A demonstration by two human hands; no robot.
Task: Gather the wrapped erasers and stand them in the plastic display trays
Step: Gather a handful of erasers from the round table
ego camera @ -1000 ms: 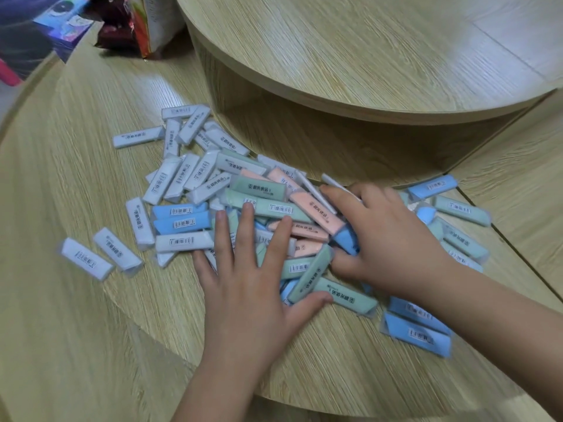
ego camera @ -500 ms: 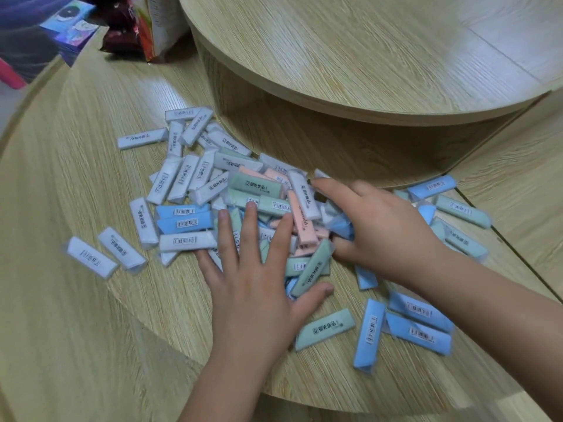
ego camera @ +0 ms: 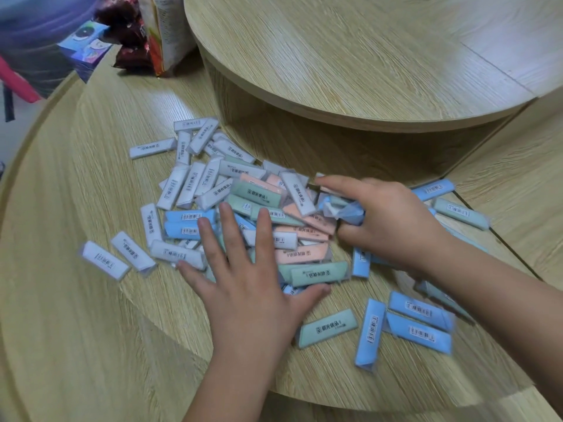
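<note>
The wrapped erasers [ego camera: 274, 208], white, blue, green and pink, lay in a loose heap on the lower tier [ego camera: 91, 193] of a round wooden stand, close to the wall under the upper tier [ego camera: 365, 71]. The left hand [ego camera: 243, 287] pressed flat on the heap's near side, fingers straight and spread wide. The right hand [ego camera: 387, 226] sat at the heap's right side, its lower fingers curled round a bunch of blue erasers [ego camera: 350, 213], forefinger stretched out over them. Two white erasers [ego camera: 118, 257] lay apart toward the left edge; a green eraser [ego camera: 327, 328] and three blue strays [ego camera: 419, 321] lay near the front edge. Printed bags [ego camera: 164, 32] stood at the far edge
</note>
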